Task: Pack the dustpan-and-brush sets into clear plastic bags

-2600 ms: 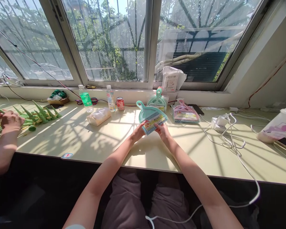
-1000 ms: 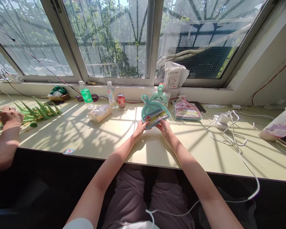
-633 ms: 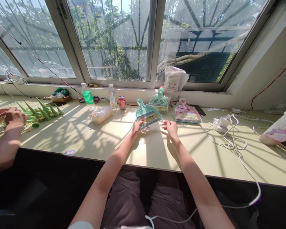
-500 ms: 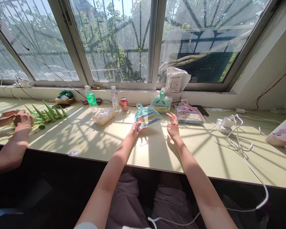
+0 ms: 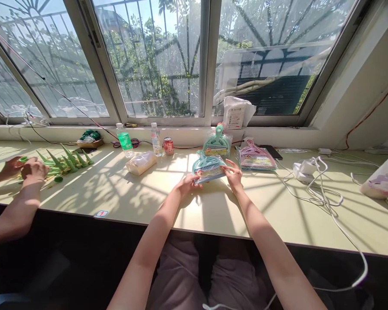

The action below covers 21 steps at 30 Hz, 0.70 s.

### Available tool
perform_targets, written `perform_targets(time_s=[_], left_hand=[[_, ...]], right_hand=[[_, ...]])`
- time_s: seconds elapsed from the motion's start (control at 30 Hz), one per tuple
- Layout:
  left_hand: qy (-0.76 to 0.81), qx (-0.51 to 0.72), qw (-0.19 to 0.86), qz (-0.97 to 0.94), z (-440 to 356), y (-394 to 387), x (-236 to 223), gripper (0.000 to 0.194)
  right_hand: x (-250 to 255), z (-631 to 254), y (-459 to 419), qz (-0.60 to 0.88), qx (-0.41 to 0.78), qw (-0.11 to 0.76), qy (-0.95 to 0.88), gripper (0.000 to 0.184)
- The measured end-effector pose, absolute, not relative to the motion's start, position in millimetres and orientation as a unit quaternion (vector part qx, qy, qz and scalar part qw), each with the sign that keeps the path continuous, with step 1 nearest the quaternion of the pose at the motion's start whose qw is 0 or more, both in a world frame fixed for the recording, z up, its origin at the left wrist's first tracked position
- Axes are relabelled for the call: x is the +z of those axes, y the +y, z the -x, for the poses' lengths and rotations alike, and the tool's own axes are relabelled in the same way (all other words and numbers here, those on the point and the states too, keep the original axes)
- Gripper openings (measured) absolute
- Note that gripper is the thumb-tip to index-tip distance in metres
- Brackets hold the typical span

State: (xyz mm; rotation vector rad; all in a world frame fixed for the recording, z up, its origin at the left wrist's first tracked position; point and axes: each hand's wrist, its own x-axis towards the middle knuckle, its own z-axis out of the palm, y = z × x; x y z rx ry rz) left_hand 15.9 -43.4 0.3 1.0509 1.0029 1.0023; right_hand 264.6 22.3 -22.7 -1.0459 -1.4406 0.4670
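Observation:
A green dustpan and brush set [image 5: 207, 165] in clear wrapping, with a printed label, is held low over the table, its handle pointing to the window. My left hand [image 5: 188, 183] grips its near left corner. On its right edge my right hand [image 5: 233, 174] closes, thumb and fingers at the rim. Just behind stands another green dustpan set [image 5: 217, 143], leaning upright near the wall. To the right of my right hand lies a stack of wrapped dustpan sets [image 5: 256, 156], a pink one on top.
Bottles [image 5: 125, 141], a red can [image 5: 168, 146] and a tissue pack [image 5: 141, 163] stand left. White cables with a charger [image 5: 305, 169] sprawl at right, beside a plastic container [image 5: 384, 176]. At far left another person's hands [image 5: 34, 171] work on green plant-like pieces [image 5: 64, 160].
My right hand has closed on the right edge of the green dustpan set. The set has shifted slightly right and down toward me, with my left hand still on it.

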Motion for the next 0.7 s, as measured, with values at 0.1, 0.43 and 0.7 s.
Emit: perform_targets(time_s=[0.1, 0.43, 0.7], left_hand=[[0.43, 0.429, 0.606, -0.515, -17.7, -48.8, 4.1, 0.034], [0.43, 0.478, 0.564, -0.517, -29.6, -58.3, 15.0, 0.076], [0.472, 0.531, 0.426, -0.56, -52.7, -58.4, 11.7, 0.07]], right_hand=[[-24.9, -263.2, 23.2, 0.432, 0.27, 0.63, -0.586, 0.027], [-20.4, -254.8, 16.8, 0.441, 0.486, 0.654, -0.377, 0.053], [-10.7, -256.2, 13.4, 0.45, 0.461, 0.68, -0.351, 0.053]])
